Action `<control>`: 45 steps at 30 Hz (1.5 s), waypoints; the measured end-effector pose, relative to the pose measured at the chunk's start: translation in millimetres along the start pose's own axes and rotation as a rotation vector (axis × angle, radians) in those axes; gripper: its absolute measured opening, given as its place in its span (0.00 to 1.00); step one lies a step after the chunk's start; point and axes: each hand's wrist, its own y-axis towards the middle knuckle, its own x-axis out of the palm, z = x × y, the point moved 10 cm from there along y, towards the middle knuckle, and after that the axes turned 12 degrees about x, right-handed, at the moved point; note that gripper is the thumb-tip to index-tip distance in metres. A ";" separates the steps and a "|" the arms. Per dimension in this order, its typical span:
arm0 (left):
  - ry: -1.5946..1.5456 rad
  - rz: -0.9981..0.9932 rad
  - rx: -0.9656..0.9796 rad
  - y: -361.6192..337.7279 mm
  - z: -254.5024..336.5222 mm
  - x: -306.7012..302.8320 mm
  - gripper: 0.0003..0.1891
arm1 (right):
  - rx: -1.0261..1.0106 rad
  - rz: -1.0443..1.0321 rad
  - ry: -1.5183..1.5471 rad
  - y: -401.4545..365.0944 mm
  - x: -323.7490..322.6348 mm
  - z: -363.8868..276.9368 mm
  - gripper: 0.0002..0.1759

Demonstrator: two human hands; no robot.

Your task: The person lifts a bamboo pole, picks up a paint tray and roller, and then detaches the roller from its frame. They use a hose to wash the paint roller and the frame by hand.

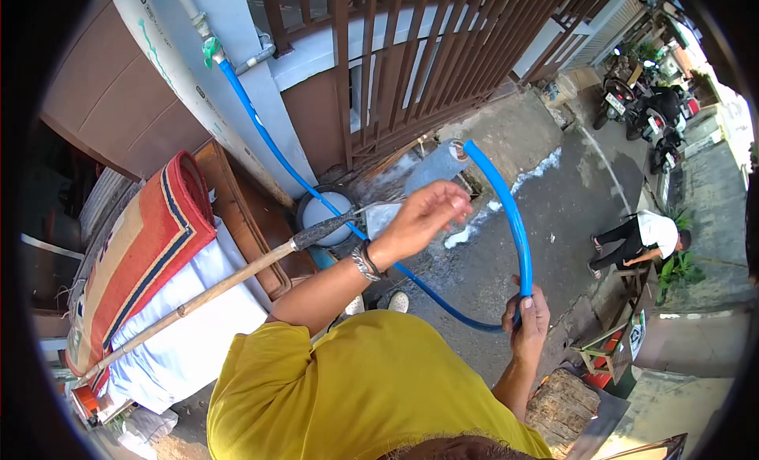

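Blue hose (518, 230) is gripped by the closed right hand (528, 318) at the bottom of its curve; its free end is arched just above the left hand (427, 215), which is held half-open and empty

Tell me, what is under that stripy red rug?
The rolled rug lies on a white cloth draped over something boxy, with a long stick slanting across the cloth. What the cloth covers is hidden.
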 end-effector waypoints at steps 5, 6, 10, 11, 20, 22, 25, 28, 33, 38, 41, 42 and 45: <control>-0.312 0.234 -0.012 -21.0 -54.1 68.7 0.14 | 0.118 -0.102 -0.045 -12.5 46.4 50.8 0.28; -0.310 0.265 -0.041 -27.0 -55.9 69.7 0.13 | 0.148 -0.123 -0.050 -10.4 49.8 68.1 0.30; -0.352 0.300 -0.095 -50.1 -60.2 77.5 0.13 | 0.086 -0.187 0.298 40.7 37.3 97.9 0.33; -0.385 0.287 -0.089 -53.9 -62.1 82.2 0.13 | 0.117 -0.243 0.439 67.4 43.2 87.1 0.35; -0.507 0.121 -0.157 -85.5 -49.6 85.4 0.12 | 0.336 -0.744 1.160 189.4 174.4 22.9 0.21; -0.505 0.078 -0.156 -88.2 -47.2 88.8 0.14 | 0.338 -0.742 1.124 196.7 183.0 27.1 0.19; -0.535 0.059 -0.157 -87.7 -39.7 87.2 0.15 | 0.272 -0.608 0.939 197.4 183.4 33.6 0.15; -0.570 0.086 -0.140 -84.9 -36.1 77.4 0.16 | 0.086 -0.438 0.580 193.6 161.0 29.7 0.14; -0.608 0.144 -0.154 -84.8 -36.2 70.0 0.17 | -0.269 0.103 0.149 179.7 116.2 -0.1 0.11; -0.602 0.227 -0.164 -77.2 -41.4 55.6 0.17 | -0.453 0.104 0.149 163.5 131.7 -3.3 0.15; -0.609 0.237 -0.177 -77.1 -47.3 50.5 0.17 | -0.383 0.145 0.132 166.7 120.0 12.3 0.18; -0.611 0.237 -0.184 -76.9 -50.7 49.6 0.17 | -0.386 0.199 0.138 167.9 113.2 12.9 0.18; -0.553 0.169 -0.178 -80.7 -57.8 50.8 0.16 | -0.246 0.121 0.302 185.3 104.0 31.7 0.17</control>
